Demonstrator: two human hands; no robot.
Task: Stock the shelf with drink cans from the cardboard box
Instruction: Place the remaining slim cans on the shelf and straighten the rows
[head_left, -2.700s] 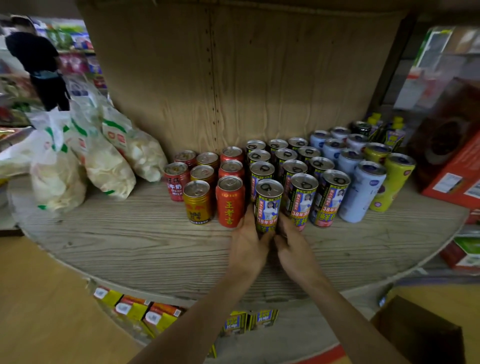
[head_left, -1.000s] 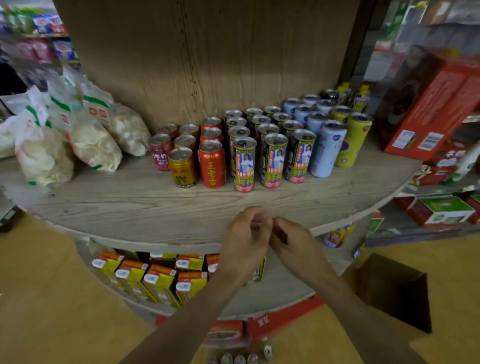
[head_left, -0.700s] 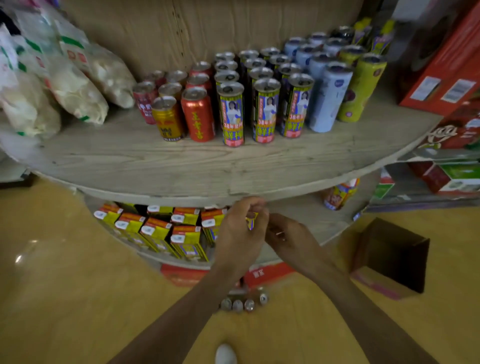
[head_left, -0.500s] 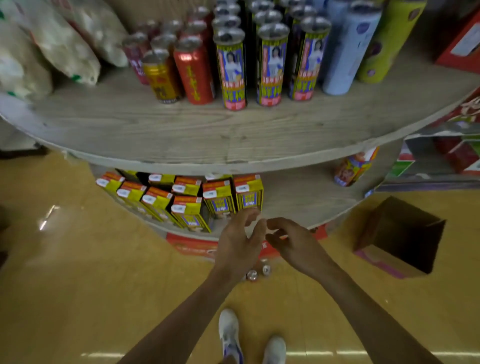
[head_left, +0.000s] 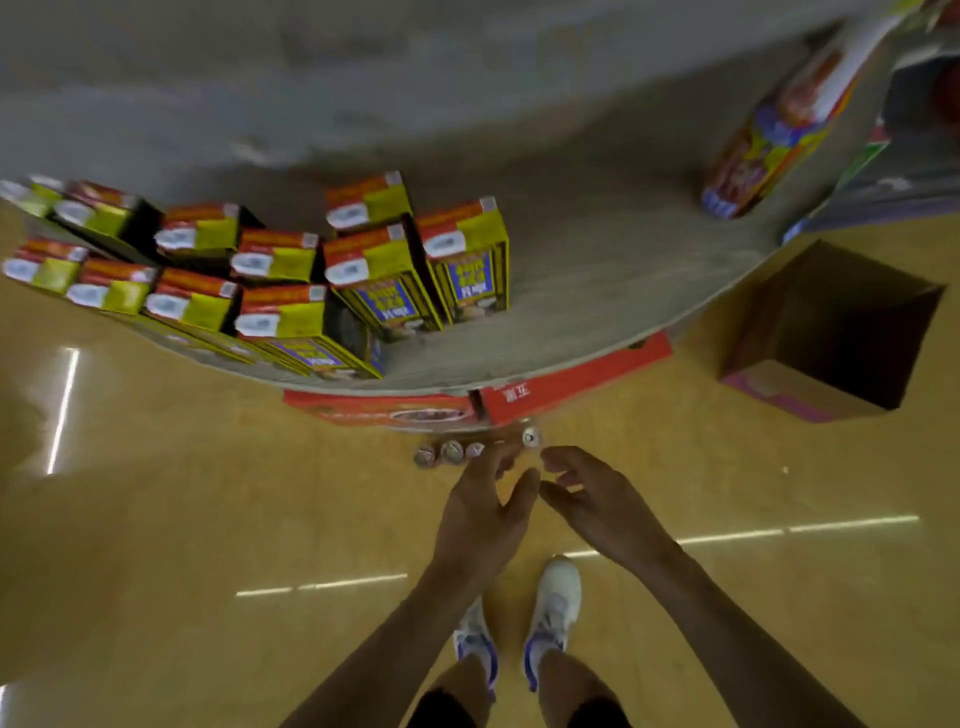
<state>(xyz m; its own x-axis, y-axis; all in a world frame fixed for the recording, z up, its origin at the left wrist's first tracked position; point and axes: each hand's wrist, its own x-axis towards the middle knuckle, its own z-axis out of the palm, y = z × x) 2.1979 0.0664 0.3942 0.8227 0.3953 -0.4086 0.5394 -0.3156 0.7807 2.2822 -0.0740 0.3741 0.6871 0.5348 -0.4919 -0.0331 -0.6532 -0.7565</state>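
- Shoes (head_left: 556, 597) sit right under the arms. We'd settle the stance before going lower.
- Left hand (head_left: 483, 514) & right hand (head_left: 597, 504) are side by side, fingers apart and loosely bent, nothing held.
- Cans (head_left: 451, 451) stand in a short row on the floor just past the fingertips, in front of the red case (head_left: 571, 374). The left hand covers part of the row, so we can't tell if it's touching one.
- Our take: one can per hand, fingers round the body, not the rim. Take the end cans first so the neighbours don't tip.
- The shelf (head_left: 597, 249) w/ cartons (head_left: 374, 270) overhangs, so we'd draw the cans toward us, then lift.
- The box (head_left: 769, 384) lies open at right, well apart from the cans. Its inside is too dark to read.
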